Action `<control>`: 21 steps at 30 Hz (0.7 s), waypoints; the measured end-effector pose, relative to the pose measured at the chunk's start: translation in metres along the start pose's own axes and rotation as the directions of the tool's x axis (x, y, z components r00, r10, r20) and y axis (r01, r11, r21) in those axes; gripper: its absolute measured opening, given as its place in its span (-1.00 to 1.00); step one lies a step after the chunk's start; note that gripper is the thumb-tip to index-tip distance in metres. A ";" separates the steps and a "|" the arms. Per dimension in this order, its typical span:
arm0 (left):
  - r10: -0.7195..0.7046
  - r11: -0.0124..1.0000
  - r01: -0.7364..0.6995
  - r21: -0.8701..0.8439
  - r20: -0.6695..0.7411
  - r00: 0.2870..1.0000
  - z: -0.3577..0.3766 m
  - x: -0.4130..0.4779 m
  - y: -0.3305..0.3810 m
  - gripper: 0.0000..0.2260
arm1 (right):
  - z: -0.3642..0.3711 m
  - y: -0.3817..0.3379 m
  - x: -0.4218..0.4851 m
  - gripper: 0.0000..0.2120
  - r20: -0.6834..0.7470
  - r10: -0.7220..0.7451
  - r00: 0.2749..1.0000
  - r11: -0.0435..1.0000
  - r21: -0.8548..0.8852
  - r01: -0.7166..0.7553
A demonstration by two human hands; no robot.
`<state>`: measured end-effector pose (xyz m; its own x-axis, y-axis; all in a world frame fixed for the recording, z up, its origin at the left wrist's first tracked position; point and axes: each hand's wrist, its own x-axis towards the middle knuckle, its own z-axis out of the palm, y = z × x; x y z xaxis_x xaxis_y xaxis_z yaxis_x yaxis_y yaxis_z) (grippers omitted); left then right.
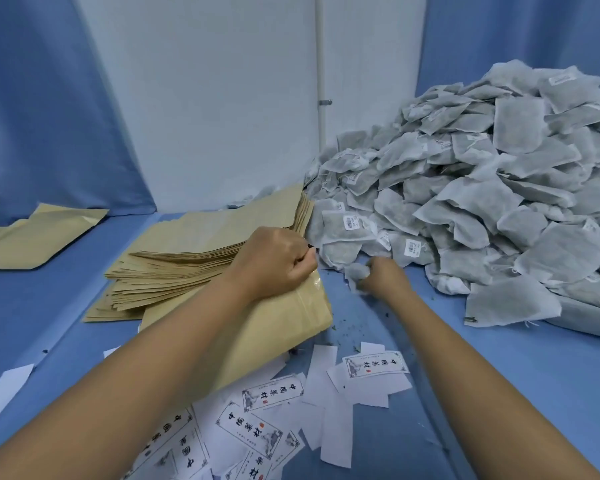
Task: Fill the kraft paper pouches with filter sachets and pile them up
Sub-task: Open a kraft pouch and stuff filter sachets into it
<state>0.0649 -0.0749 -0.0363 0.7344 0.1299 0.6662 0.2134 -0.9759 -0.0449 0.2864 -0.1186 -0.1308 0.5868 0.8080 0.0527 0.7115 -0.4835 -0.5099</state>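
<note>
My left hand grips the top edge of a kraft paper pouch that lies on the blue table under my left forearm. My right hand is curled round a grey filter sachet, just right of the pouch mouth. A big heap of filter sachets fills the right side. A stack of flat kraft pouches lies behind my left hand.
Printed paper labels and white slips are scattered on the blue cloth near me. Loose kraft pouches lie at far left. A white wall panel and blue curtains stand behind. Herb crumbs dot the cloth.
</note>
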 end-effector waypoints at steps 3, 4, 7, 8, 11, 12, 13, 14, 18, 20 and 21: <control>0.006 1.000 -0.006 -0.001 0.014 1.000 0.006 -0.001 -0.003 -0.60 | -0.009 -0.010 0.019 -0.80 -0.304 -0.187 0.934 0.959 0.147 0.241; 0.007 1.000 -0.007 -0.005 0.020 1.000 0.007 -0.001 -0.004 -0.60 | -0.011 -0.016 0.027 -0.74 -0.367 -0.268 0.891 0.940 0.103 0.325; 0.016 1.000 -0.015 -0.016 0.013 1.000 0.010 0.000 -0.003 -0.64 | -0.007 -0.034 0.052 -0.51 -0.176 -0.311 0.934 0.950 -0.041 0.309; 0.014 1.000 -0.014 -0.015 0.014 1.000 0.011 0.001 -0.002 -0.65 | -0.002 -0.038 0.059 -0.38 -0.077 -0.286 0.955 0.958 -0.050 0.282; 0.016 1.000 -0.016 -0.011 0.038 0.999 0.015 -0.001 0.001 -0.64 | 0.023 -0.046 0.062 -0.20 0.084 -0.252 0.964 0.964 -0.069 0.258; 0.022 1.000 -0.022 -0.010 0.045 0.999 0.016 -0.003 0.003 -0.64 | 0.033 -0.046 0.059 -0.24 0.080 -0.242 0.967 0.963 -0.099 0.249; 0.027 1.000 -0.027 -0.013 0.053 0.998 0.017 -0.004 0.005 -0.64 | 0.041 -0.045 0.053 -0.32 0.037 -0.234 0.972 0.964 -0.118 0.237; 0.033 0.999 -0.032 -0.016 0.060 0.998 0.017 -0.005 0.007 -0.64 | 0.046 -0.042 0.047 -0.42 -0.042 -0.236 0.971 0.965 -0.125 0.229; 0.043 0.999 -0.042 -0.031 0.062 0.997 0.010 -0.010 0.012 -0.65 | 0.042 -0.023 0.029 -0.67 -0.277 -0.220 0.935 0.973 0.012 0.232; 0.037 0.999 -0.035 -0.031 0.070 0.997 0.004 -0.012 0.014 -0.65 | 0.030 -0.014 0.013 -0.74 -0.374 -0.100 0.922 0.919 0.320 0.229; 0.034 0.999 -0.032 -0.029 0.069 0.997 0.002 -0.013 0.015 -0.64 | 0.023 -0.012 0.002 -0.78 -0.401 -0.006 0.916 0.833 0.505 0.227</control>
<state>0.0593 -0.0907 -0.0472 0.7842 0.1083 0.6110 0.1709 -0.9843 -0.0450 0.2702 -0.1031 -0.1446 0.6880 0.6082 0.3959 0.5308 -0.0497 -0.8461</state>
